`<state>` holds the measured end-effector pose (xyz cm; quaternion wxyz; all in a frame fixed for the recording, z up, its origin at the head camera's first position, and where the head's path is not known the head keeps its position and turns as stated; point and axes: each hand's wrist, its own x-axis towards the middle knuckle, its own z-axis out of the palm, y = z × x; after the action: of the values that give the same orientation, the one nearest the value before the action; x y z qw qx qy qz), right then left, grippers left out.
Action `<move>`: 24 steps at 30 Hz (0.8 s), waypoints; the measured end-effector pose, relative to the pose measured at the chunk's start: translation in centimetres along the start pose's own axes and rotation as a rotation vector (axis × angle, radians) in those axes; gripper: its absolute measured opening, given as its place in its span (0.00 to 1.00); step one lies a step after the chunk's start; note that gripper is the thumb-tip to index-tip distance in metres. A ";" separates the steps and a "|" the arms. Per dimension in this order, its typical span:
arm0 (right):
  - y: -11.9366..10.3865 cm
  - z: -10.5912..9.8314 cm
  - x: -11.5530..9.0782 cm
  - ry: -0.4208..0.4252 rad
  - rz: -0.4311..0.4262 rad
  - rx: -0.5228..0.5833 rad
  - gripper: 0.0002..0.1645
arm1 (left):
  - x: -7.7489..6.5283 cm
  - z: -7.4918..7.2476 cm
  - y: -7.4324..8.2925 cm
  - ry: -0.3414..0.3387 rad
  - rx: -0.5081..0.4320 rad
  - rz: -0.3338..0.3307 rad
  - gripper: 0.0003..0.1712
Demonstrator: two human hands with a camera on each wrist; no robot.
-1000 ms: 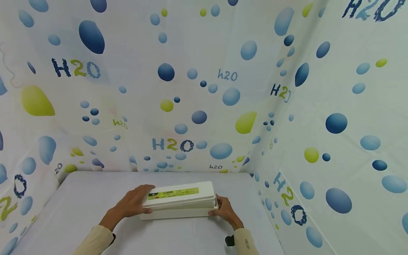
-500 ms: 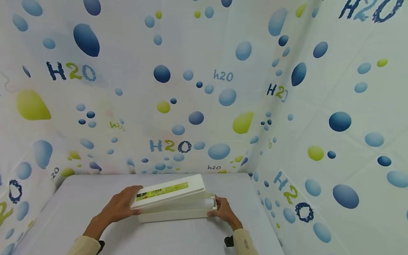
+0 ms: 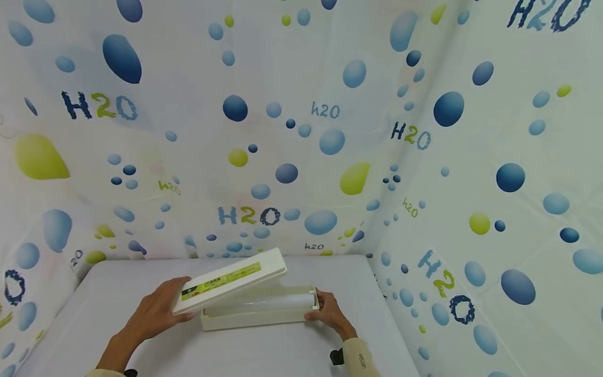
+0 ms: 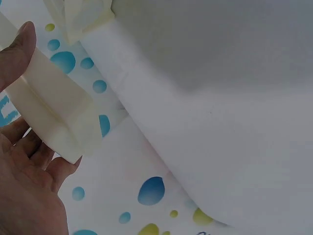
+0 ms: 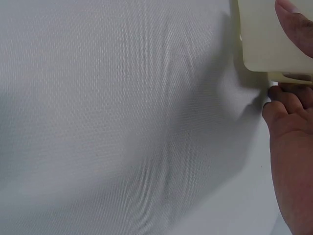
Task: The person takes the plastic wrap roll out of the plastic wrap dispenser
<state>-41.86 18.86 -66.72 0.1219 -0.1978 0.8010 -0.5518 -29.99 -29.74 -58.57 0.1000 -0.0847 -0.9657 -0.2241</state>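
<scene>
My left hand [image 3: 153,310] grips the left end of a long white lid [image 3: 230,283] with a yellow-green label, holding it tilted with its right end raised. The left wrist view shows the thumb and fingers on either side of the lid [image 4: 58,110]. Below and to the right lies the open white box base [image 3: 259,320], on the table. Inside it is a whitish, shiny roll [image 3: 282,301] that looks like cling film. Around the base's right end, my right hand [image 3: 332,315] keeps hold; in the right wrist view the thumb lies on the box wall [image 5: 276,41].
A white cloth covers the table [image 3: 264,356]. Behind it and at both sides hang white sheets [image 3: 198,104] printed with blue and green drops and H2O lettering. Dark straps show at both wrists.
The lid has come up off the base and moved left with my left hand, its tilt growing and the roll coming into view. My right hand stays at the base's right end.
</scene>
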 end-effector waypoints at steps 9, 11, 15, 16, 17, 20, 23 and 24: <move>-0.4 0.2 0.1 -0.007 -0.023 -0.023 0.52 | -2.2 -1.1 -1.6 0.013 0.050 -0.092 0.61; -0.5 0.2 0.1 -0.008 -0.028 -0.035 0.52 | -2.7 -1.4 -2.0 0.017 0.058 -0.109 0.61; -0.6 0.1 0.1 -0.012 -0.052 -0.054 0.52 | -3.5 -2.0 -2.8 0.006 0.071 -0.165 0.65; -0.6 0.1 0.1 -0.014 -0.055 -0.054 0.52 | -3.7 -2.2 -2.9 0.003 0.075 -0.182 0.66; -0.6 0.1 0.2 -0.014 -0.058 -0.054 0.52 | -4.0 -2.3 -3.1 0.000 0.077 -0.199 0.67; -0.7 0.1 0.2 -0.013 -0.040 -0.047 0.52 | -4.6 -2.6 -3.6 -0.014 0.080 -0.256 0.70; -0.8 0.2 0.2 -0.006 -0.025 -0.025 0.50 | -5.4 -2.8 -4.2 -0.039 0.070 -0.303 0.70; -0.8 0.3 0.2 -0.004 -0.022 -0.020 0.50 | -5.6 -2.9 -4.4 -0.051 0.066 -0.320 0.70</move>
<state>-41.77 18.31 -66.03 0.1155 -0.2090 0.8039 -0.5448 -25.05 -35.64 -59.16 0.0413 0.0680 -0.9759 -0.2034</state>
